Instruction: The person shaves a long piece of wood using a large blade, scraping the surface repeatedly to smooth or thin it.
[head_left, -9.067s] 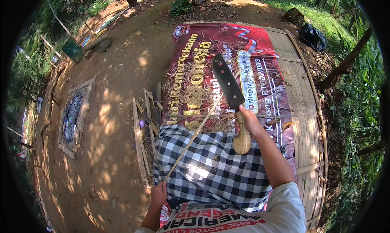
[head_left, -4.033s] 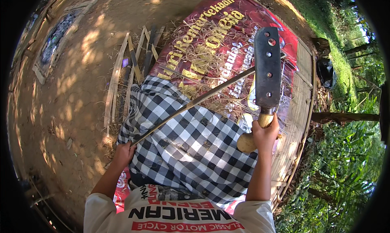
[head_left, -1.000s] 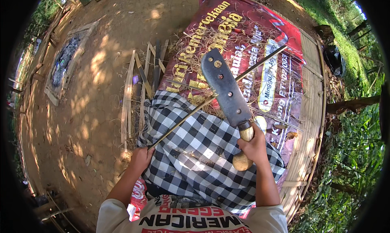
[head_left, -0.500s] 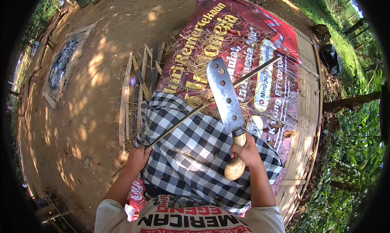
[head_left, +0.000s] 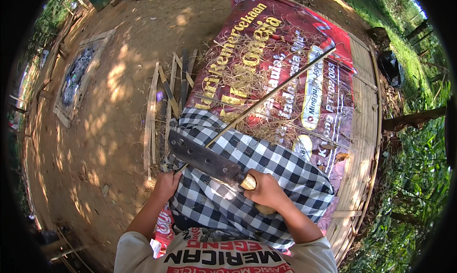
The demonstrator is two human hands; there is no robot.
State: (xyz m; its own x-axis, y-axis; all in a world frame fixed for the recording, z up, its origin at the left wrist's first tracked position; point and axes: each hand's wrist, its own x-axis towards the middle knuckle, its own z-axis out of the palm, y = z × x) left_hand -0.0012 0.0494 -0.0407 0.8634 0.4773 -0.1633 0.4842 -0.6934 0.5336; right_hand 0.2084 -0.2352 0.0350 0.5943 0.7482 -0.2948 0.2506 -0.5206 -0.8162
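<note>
My left hand (head_left: 167, 185) is closed around the near end of a long thin bamboo strip (head_left: 266, 100), which slants up and away to the right. In my right hand (head_left: 266, 193) is the wooden handle of a broad machete (head_left: 204, 157) with a row of holes along its blade. The dark blade points left and lies across the strip just beyond my left hand. It hides a short stretch of the strip there. A black-and-white checked cloth (head_left: 247, 163) covers my lap beneath both tools.
A red printed banner (head_left: 281, 59) strewn with curly shavings (head_left: 252, 59) lies over a bamboo platform (head_left: 364, 116). Split bamboo pieces (head_left: 151, 121) rest on the ground at the left. Farther left is a framed ash pit (head_left: 78, 73). A black plastic bag (head_left: 390, 68) sits beyond the platform.
The machete has swung from upright, pointing away, down to the left onto the strip near my left hand. My left hand still grips the strip.
</note>
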